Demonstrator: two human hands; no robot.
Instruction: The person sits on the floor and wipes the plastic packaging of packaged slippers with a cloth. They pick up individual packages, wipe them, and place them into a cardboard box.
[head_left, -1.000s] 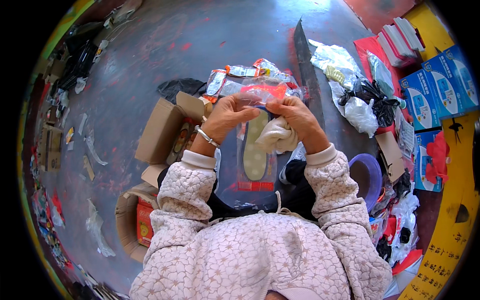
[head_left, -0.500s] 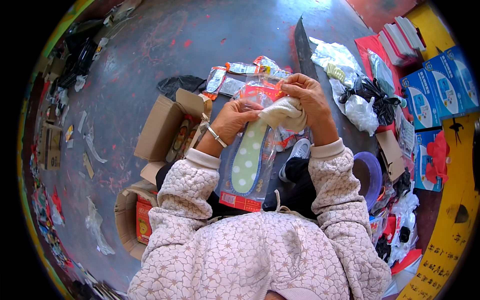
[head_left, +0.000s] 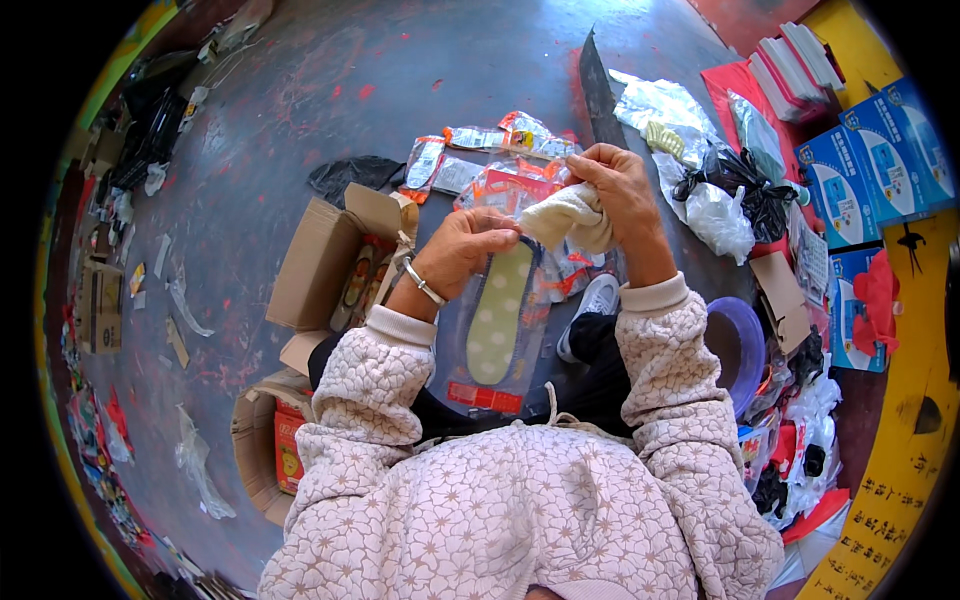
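Note:
My left hand (head_left: 462,250) grips the top edge of a clear plastic sleeve (head_left: 495,325) that holds a pale green dotted insole and has a red strip at its bottom. The sleeve hangs down over my lap. My right hand (head_left: 622,190) holds a bunched cream-coloured cloth (head_left: 572,215) right beside the sleeve's top. A silver bracelet sits on my left wrist. Just beyond my hands lies a pile of several more packaged insoles (head_left: 500,150) on the grey floor.
An open cardboard box (head_left: 325,265) with packs stands at my left, another box (head_left: 262,450) lower left. A dark long board (head_left: 598,90) lies ahead. Plastic bags (head_left: 700,190), blue cartons (head_left: 870,160), a purple bowl (head_left: 740,345) and a white shoe (head_left: 592,305) crowd the right.
The sleeve with the insole has come down from the pile toward my lap and hangs more upright. My right hand has lifted away to the right with the cream cloth.

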